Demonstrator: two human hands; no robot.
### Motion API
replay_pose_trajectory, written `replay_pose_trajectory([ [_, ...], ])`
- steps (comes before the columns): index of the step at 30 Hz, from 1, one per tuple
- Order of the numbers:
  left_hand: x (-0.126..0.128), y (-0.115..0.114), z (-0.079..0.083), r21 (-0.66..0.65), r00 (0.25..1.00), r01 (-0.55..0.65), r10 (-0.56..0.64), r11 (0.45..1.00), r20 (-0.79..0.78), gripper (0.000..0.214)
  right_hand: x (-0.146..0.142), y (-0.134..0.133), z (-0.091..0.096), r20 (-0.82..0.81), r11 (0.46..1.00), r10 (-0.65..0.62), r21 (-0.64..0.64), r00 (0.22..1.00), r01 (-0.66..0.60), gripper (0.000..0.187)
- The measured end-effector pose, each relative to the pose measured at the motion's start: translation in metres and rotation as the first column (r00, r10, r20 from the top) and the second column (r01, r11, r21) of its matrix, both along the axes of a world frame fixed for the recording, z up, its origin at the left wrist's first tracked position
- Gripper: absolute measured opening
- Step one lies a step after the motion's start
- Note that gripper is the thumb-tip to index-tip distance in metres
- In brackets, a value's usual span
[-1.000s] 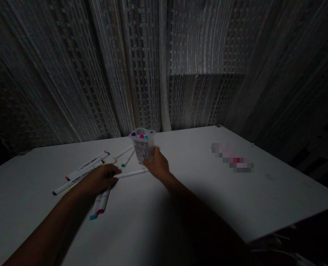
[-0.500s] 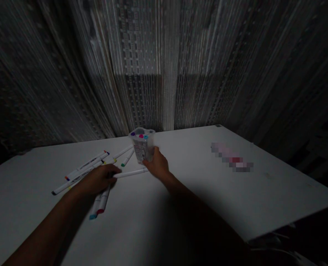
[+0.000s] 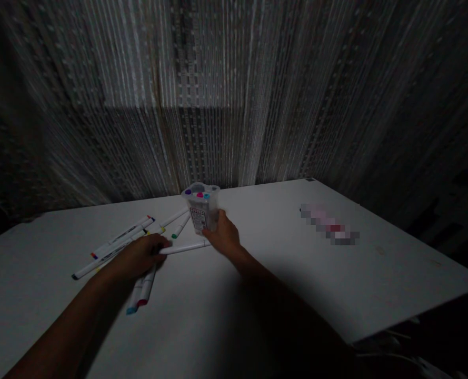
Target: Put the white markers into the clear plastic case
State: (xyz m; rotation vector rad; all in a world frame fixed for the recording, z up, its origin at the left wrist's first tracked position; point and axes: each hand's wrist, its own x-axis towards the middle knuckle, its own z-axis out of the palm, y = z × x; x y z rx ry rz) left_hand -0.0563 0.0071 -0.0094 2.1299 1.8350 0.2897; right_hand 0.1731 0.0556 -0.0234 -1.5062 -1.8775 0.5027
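My right hand (image 3: 225,232) is closed around the lower side of a clear plastic marker case (image 3: 197,215), which stands upright with a printed label. Purple, pink and blue marker ends show inside its top. My left hand (image 3: 149,252) is closed, its fingertips pinching the near end of a white marker (image 3: 186,247) that points right towards the case. Under and below that hand lie a blue-ended marker (image 3: 134,300) and a red-ended marker (image 3: 147,287). A green-ended marker (image 3: 181,225) rests just left of the case.
Several more white markers (image 3: 123,236) lie in a loose group left of the case. A blurred pinkish item (image 3: 328,223) is on the right of the white table (image 3: 281,231). A patterned curtain (image 3: 218,105) hangs behind the table's back edge.
The camera view has shifted slightly. Both hands, the case and the markers keep practically the same places relative to each other.
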Motion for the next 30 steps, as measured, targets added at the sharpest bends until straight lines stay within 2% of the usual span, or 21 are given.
replay_pose_trajectory([
  [4, 0.0003, 0.0003, 0.0005, -0.022, 1.000, -0.027, 0.027, 0.999, -0.003, 0.044, -0.0003, 0.0004, -0.0009, -0.012, 1.000, 0.002, 0.006, 1.000, -0.002, 0.053],
  [8, -0.0010, 0.0016, 0.0010, -0.036, 1.000, -0.003, 0.002, 0.999, -0.012, 0.050, -0.0011, 0.0005, -0.0015, -0.010, 1.000, -0.006, 0.013, 1.000, 0.006, 0.052],
  [13, -0.0044, 0.0036, -0.0026, -0.029, 0.998, 0.054, -0.055, 0.998, -0.017, 0.043, -0.0024, 0.0015, -0.0020, 0.003, 1.000, -0.011, 0.009, 1.000, 0.011, 0.052],
  [24, -0.0029, 0.0010, -0.0013, -0.034, 1.000, -0.006, 0.006, 0.999, -0.013, 0.041, -0.0034, 0.0011, -0.0014, 0.005, 1.000, -0.010, -0.006, 1.000, 0.010, 0.052],
  [30, -0.0045, -0.0002, -0.0001, -0.048, 1.000, -0.008, 0.008, 0.999, -0.015, 0.053, -0.0055, -0.0005, -0.0004, 0.004, 1.000, -0.008, 0.010, 1.000, 0.008, 0.052],
])
